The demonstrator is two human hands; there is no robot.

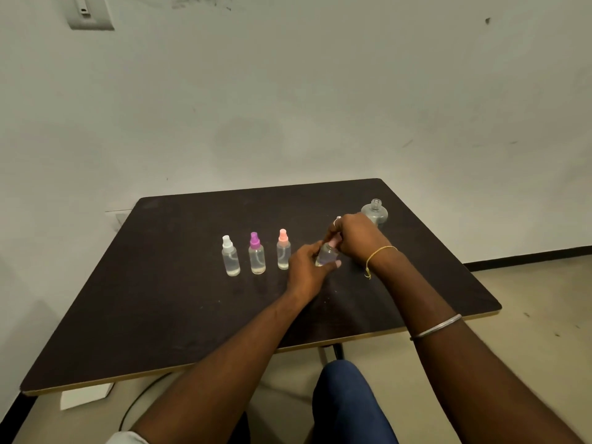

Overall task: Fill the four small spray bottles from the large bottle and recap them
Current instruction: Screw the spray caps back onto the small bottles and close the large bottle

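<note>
Down at the bottom edge, a knee in blue cloth [349,402] is cut off by the frame. Both bare forearms reach up from there over the dark matt table board [160,315] with its pale raw edge. A thin silver metal bangle [435,326] rings the right forearm, and a yellow thread [379,253] is tied at that wrist.

The left hand [307,264] curls round the body of the fourth small clear plastic spray bottle [327,255], held near the middle of the table and leaning slightly left. The right hand [355,235] closes from above on its pale pink cap [333,242]. The fingers hide most of the cap, so I cannot tell whether it is seated on the neck.

Just left of that bottle, three more stand upright in a row, apart from one another, each with clear liquid inside: the salmon-capped small bottle [283,251], the purple-capped small bottle [256,255] and the white-capped small bottle [230,258].

Farther back on the right stands the round-shouldered large clear bottle [375,211], its threaded neck uncapped and its lower body hidden behind the right hand. Behind everything is a scuffed pale wall [320,91]. A grey wall fitting [91,16] at upper left is cut off by the top edge.
</note>
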